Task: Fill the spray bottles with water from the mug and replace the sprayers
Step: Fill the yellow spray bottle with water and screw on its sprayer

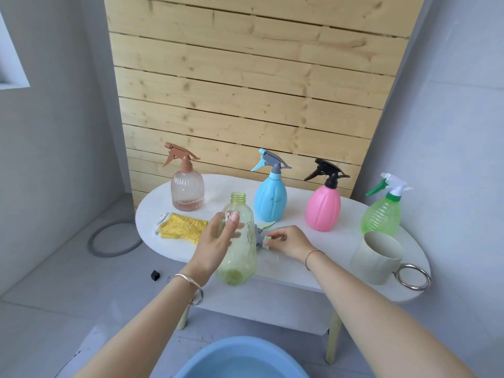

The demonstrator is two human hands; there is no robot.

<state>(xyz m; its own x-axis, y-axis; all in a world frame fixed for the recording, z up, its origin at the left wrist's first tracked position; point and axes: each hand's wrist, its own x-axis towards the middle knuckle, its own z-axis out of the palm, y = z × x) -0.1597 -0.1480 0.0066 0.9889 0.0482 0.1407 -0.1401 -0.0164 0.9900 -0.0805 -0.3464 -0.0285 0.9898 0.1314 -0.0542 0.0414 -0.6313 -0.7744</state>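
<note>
While gripping open bottle [242, 255] in left hand [215, 241] and pinching sprayer [263, 241] in right hand [289, 242], risks dropping bottle past worktop [327, 249] edge; mug [373, 257] near rim, easily knocked.

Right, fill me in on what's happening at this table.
A person's left hand holds the uncapped yellow-green bottle at the front edge of the table, while the right hand pinches the loose sprayer lying beside it. The mug stands to the right, untouched. Behind, the clear bottle, blue bottle, pink bottle and green bottle have sprayers on.
</note>
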